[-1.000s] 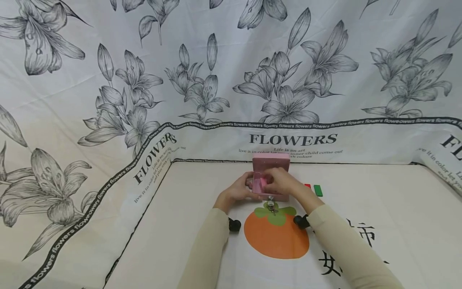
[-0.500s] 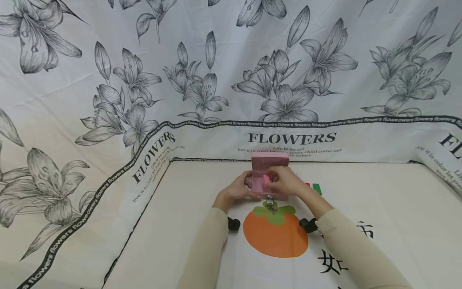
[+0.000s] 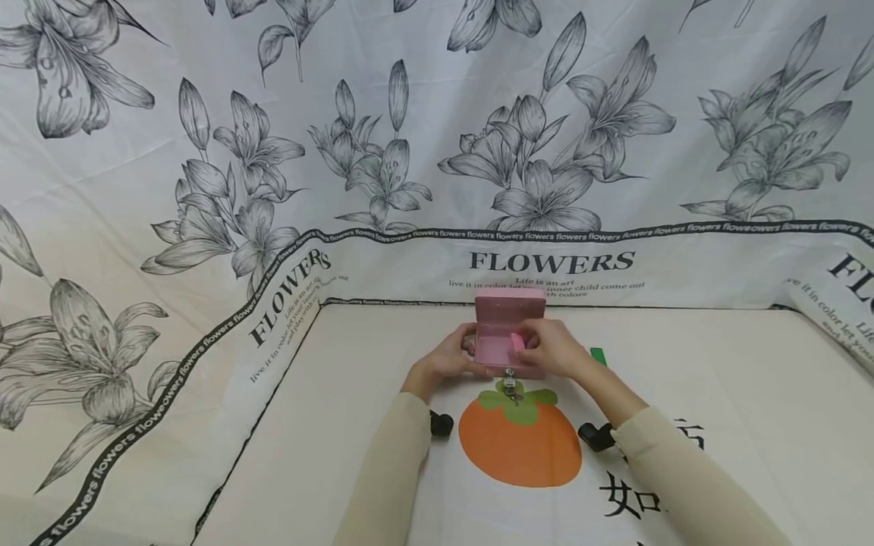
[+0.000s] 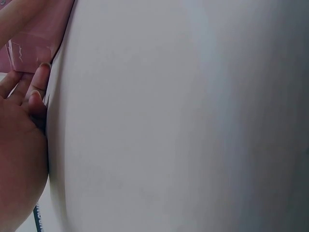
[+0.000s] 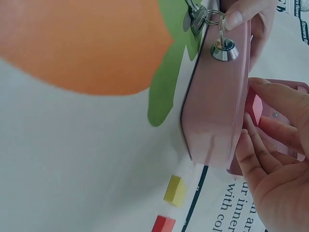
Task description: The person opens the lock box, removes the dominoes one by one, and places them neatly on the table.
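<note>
Cloth (image 3: 225, 53) printed with grey lilies hangs at the far left and runs on behind the pale table (image 3: 341, 379). Next, a cream sleeve (image 3: 385, 462) leads up to the left hand (image 3: 447, 356), which holds the pink box (image 5: 212, 111) at its left end, thumb at the front near the rim, fingers round the side. The box stands on the table with its lid (image 3: 510, 309) raised at the back; a lock (image 5: 225, 50) with keys (image 5: 198, 20) sits on its front, just beyond an orange fruit print (image 3: 520, 447). In the right half of the opening is a pink block (image 3: 518, 343), pinched between thumb and fingers of the right hand (image 3: 554, 347); whether it touches the box, I cannot tell. Past the box's right end, a yellow block (image 5: 174, 191), a red block (image 5: 163, 224) and a green block (image 3: 598, 356) lie on the table. Black characters (image 3: 624, 497) show beside the right sleeve (image 3: 690, 470).
</note>
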### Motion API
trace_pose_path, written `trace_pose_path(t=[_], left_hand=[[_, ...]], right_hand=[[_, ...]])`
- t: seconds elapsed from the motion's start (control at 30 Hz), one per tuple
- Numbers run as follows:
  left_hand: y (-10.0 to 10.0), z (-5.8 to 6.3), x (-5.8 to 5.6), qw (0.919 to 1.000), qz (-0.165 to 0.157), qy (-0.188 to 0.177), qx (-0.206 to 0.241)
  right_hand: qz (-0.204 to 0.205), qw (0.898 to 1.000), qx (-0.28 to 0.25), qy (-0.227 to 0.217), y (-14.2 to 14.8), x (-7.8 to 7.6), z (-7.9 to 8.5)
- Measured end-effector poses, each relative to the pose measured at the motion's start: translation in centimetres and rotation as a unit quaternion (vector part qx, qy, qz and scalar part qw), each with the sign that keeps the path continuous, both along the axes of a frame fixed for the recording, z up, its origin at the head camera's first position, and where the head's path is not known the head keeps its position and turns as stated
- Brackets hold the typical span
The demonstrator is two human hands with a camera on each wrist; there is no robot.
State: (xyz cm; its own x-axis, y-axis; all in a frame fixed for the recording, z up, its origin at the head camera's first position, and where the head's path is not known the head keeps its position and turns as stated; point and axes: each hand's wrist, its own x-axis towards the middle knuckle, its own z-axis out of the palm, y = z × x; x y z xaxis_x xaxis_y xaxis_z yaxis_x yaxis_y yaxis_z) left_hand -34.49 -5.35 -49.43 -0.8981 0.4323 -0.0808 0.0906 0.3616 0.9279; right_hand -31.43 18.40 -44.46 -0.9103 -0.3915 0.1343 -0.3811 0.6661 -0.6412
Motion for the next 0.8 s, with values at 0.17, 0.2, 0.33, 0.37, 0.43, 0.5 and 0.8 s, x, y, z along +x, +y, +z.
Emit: trace_pose_path(t=[0.17,0.2,0.33,0.37,0.43,0.5,0.8], left_hand=[[0.0,0.0,0.0,1.0000,-0.004,-0.003,0.000],[0.0,0.1,0.0,1.0000,-0.005,-0.004,-0.001],[0.0,0.2,0.0,1.0000,-0.005,-0.005,-0.002],[0.0,0.2,0.0,1.0000,-0.004,-0.006,-0.002],[0.0,0.3,0.0,1.0000,-0.004,-0.004,-0.002],[0.1,0.4,0.0,1.0000,-0.006,-0.002,-0.003],[0.0,0.1,0.0,1.0000,0.000,-0.003,-0.006]], right_hand=[[-0.011,1.000,0.008,-0.002,0.5,0.6,0.2],[-0.013,1.000,0.010,-0.004,0.6,0.7,0.3],[-0.022,1.000,0.009,-0.009,1.1,1.0,0.4],[-0.023,1.000,0.007,-0.008,1.2,1.1,0.4],[-0.023,1.000,0.006,-0.002,1.6,1.3,0.5],[-0.025,1.000,0.007,0.005,1.9,1.5,0.5],[-0.037,0.998,0.035,0.029,3.9,2.2,0.9]])
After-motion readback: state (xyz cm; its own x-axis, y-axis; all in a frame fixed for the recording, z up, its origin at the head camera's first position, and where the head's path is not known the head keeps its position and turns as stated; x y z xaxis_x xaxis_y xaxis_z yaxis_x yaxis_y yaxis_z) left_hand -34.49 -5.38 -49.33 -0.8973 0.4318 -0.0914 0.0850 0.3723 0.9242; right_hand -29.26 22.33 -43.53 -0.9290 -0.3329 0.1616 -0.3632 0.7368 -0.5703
